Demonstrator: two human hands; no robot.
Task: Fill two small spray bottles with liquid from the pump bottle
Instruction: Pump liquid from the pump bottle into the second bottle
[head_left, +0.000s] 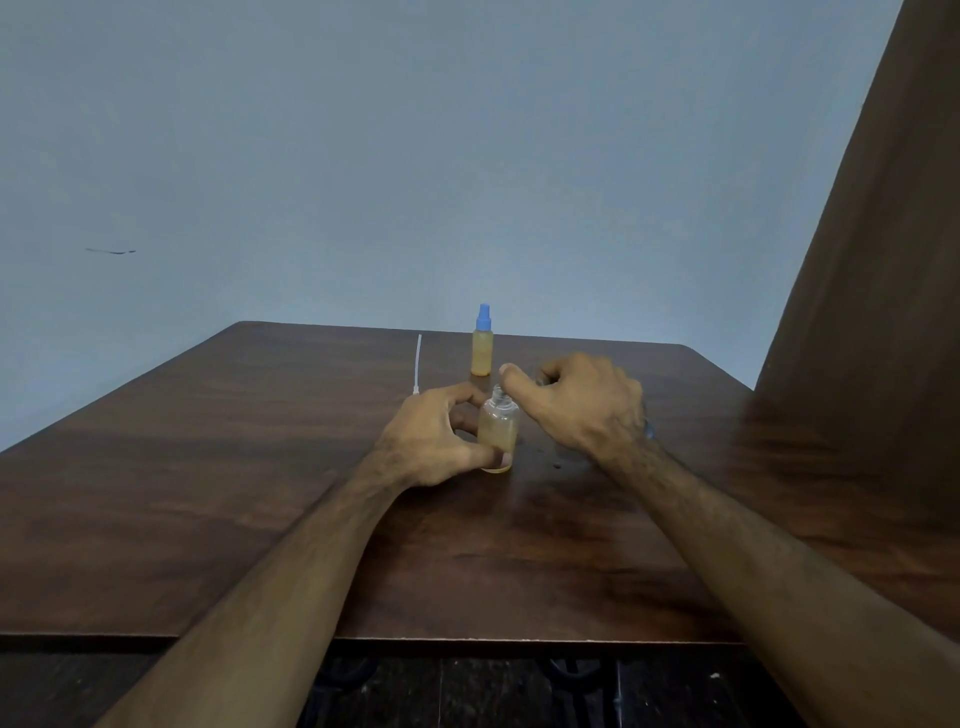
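Spray bottle (497, 434), uncapped and holding amber liquid, stands mid-table (208, 467), pinched low by the left hand (439, 439). The right hand (576, 402) curls just above its open neck; whatever it holds is hidden. Behind stands a second bottle (482, 347), blue-capped, filled amber. A thin white tube (418, 371) pokes up beside the left hand. Blue wall (363, 156) behind.

Plain room, likely home: dark wooden table (208, 493), bare blue-grey wall (415, 156), brown door (883, 260).
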